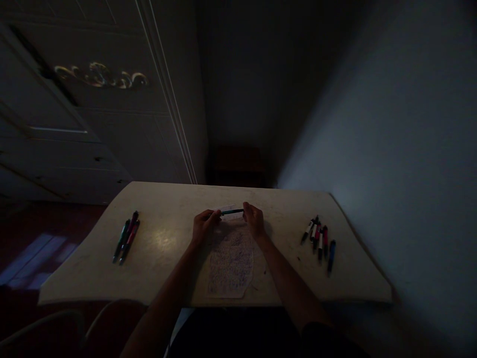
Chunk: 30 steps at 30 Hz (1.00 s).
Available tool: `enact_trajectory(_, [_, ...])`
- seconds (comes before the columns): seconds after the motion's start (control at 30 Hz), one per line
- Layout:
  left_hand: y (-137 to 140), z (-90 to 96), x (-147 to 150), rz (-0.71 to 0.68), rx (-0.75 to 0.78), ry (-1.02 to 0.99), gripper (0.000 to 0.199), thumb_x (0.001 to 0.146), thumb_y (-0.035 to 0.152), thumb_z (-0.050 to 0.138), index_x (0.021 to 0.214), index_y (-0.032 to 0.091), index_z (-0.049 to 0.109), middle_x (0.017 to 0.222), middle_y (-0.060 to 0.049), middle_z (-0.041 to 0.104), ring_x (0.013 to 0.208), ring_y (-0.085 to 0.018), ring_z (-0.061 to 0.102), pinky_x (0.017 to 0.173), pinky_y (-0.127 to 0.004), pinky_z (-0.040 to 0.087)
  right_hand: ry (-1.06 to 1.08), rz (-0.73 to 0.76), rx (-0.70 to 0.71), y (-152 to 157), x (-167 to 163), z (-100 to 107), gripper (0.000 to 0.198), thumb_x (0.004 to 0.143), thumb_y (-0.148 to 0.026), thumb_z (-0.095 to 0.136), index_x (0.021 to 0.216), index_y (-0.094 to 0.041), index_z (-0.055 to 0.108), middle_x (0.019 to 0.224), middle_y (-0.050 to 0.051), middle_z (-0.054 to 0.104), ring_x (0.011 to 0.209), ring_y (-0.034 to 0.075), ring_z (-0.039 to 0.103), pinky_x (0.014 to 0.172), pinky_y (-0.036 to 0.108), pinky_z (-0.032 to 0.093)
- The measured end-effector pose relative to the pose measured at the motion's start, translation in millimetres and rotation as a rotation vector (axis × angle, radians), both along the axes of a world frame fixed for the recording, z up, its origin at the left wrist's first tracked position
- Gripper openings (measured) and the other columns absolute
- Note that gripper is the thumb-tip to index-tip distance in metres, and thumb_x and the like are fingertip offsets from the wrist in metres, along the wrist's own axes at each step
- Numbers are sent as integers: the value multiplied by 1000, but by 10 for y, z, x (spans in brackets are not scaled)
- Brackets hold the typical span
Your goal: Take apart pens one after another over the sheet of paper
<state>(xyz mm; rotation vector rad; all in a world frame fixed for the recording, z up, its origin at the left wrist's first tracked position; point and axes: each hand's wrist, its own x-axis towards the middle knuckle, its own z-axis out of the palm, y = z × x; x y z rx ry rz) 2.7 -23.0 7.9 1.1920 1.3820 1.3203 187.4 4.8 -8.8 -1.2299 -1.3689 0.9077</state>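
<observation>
A dark teal pen [231, 212] lies level between my two hands, above the far end of a scribbled sheet of paper [231, 263]. My left hand [204, 223] pinches one end of it. At the opposite end, my right hand [254, 219] has its fingers closed on the pen. Dense dark marks cover most of the paper, which rests on the table in front of me. Dim light hides the finer detail of the pen and fingertips.
On the pale table [167, 278], several pens [127, 237] lie side by side at the left. Another loose group of pens [319, 238] lies at the right. A wall [410, 174] borders the right side, a white cabinet [122, 134] stands behind left, and a chair [74, 323] is near-left.
</observation>
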Motion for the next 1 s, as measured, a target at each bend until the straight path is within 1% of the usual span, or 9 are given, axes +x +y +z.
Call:
enact_trajectory(0.3, [-27, 10, -3, -53, -39, 43, 57, 79, 62, 60, 45, 20, 42, 39, 3, 35, 37, -8, 31, 36, -22, 21, -111, -66, 62, -3, -44, -7, 56, 93, -65, 33, 58, -23, 41, 49, -3, 38, 48, 12, 37, 50, 26, 31])
enact_trajectory(0.4, [-10, -21, -29, -88, -94, -8, 60, 78, 65, 60, 44, 21, 38, 36, 3, 32, 34, -8, 28, 35, -22, 17, -131, -79, 83, -26, -58, 10, 55, 93, -66, 32, 58, -23, 40, 49, -3, 38, 50, 13, 38, 50, 26, 30])
enact_trajectory(0.57, [-1, -48, -48, -77, -141, -16, 68, 83, 70, 49, 37, 21, 39, 30, 2, 31, 29, -8, 30, 33, -23, 19, -155, -85, 101, -39, -58, 12, 53, 93, -63, 33, 59, -23, 40, 50, -2, 39, 51, 13, 38, 50, 26, 30])
enact_trajectory(0.67, [-16, -18, -32, -107, -58, -82, 62, 83, 69, 52, 52, 15, 57, 39, 0, 45, 34, -9, 38, 35, -21, 27, -146, -94, 76, -9, -40, 12, 54, 94, -63, 32, 58, -23, 40, 49, -3, 37, 48, 12, 37, 50, 26, 30])
enact_trajectory(0.73, [-23, 9, -17, -134, 22, -173, 53, 78, 65, 63, 85, 13, 69, 56, -2, 60, 40, -8, 44, 39, -20, 34, -132, -135, 46, 22, -24, 15, 56, 94, -64, 31, 57, -23, 41, 48, -3, 39, 47, 12, 37, 49, 26, 30])
enact_trajectory(0.8, [-22, 29, -5, -126, 67, -220, 61, 70, 56, 75, 116, 17, 63, 76, -3, 68, 46, -8, 51, 43, -19, 41, -108, -173, 11, 53, -11, 17, 58, 93, -65, 31, 55, -23, 43, 48, -2, 41, 46, 12, 39, 49, 26, 30])
enact_trajectory(0.83, [-18, 32, -1, -112, 71, -213, 67, 67, 51, 79, 122, 19, 60, 84, -4, 69, 50, -9, 53, 44, -20, 43, -95, -183, -7, 65, -7, 17, 58, 93, -65, 31, 55, -23, 43, 48, -2, 42, 46, 12, 39, 48, 26, 31])
enact_trajectory(0.9, [-7, 20, 0, -63, 57, -160, 63, 65, 45, 81, 119, 19, 63, 85, -4, 70, 52, -10, 55, 44, -20, 44, -81, -178, -32, 82, -5, 14, 59, 92, -66, 31, 53, -23, 42, 47, -2, 42, 44, 12, 39, 48, 26, 31])
enact_trajectory(1.0, [13, -36, -11, 25, 46, -58, 41, 68, 42, 78, 98, 15, 72, 62, 0, 64, 44, -10, 50, 42, -21, 40, -87, -142, -41, 85, -9, 3, 60, 92, -67, 31, 51, -24, 40, 44, -3, 40, 42, 12, 38, 47, 26, 30])
